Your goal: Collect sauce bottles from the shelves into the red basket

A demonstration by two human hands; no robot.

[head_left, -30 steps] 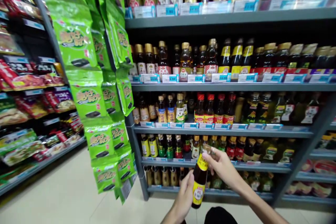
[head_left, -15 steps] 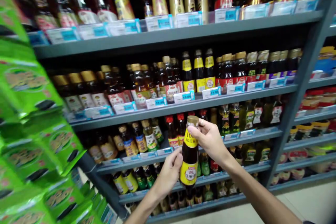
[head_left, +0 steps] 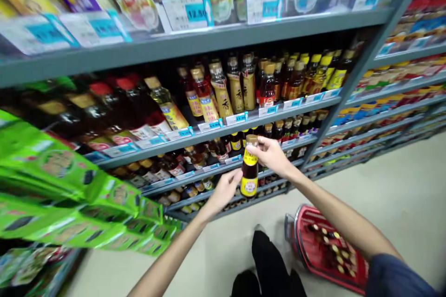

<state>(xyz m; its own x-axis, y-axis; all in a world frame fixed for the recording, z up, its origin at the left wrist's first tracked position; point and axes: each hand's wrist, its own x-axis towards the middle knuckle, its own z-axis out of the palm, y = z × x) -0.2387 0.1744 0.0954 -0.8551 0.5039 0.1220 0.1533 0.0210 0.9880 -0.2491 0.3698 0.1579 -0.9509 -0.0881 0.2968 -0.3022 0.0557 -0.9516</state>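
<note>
While my right hand (head_left: pixel 271 157) pinches the bottle (head_left: pixel 249 174) at the neck, my left hand (head_left: pixel 225 190) sits right beside it, grip unclear; bottle's between my hands, not yet in the red basket (head_left: pixel 303 211) below my right.

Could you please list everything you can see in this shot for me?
bottle: one, dark with yellow label and gold cap, held before the shelves
shelved bottles: many, mixed colours, on the shelves
shelving: one unit, grey, ahead
price tags: many, white and blue, along shelf edges
packets: many, bright green, at left
basket: one, red, on the floor at lower right
floor: one, pale beige, below
left hand: one, beside the bottle's lower half
right hand: one, gripping the bottle below its cap
sleeve: one, dark blue, on the right arm
trousers: one pair, black, at bottom
</note>
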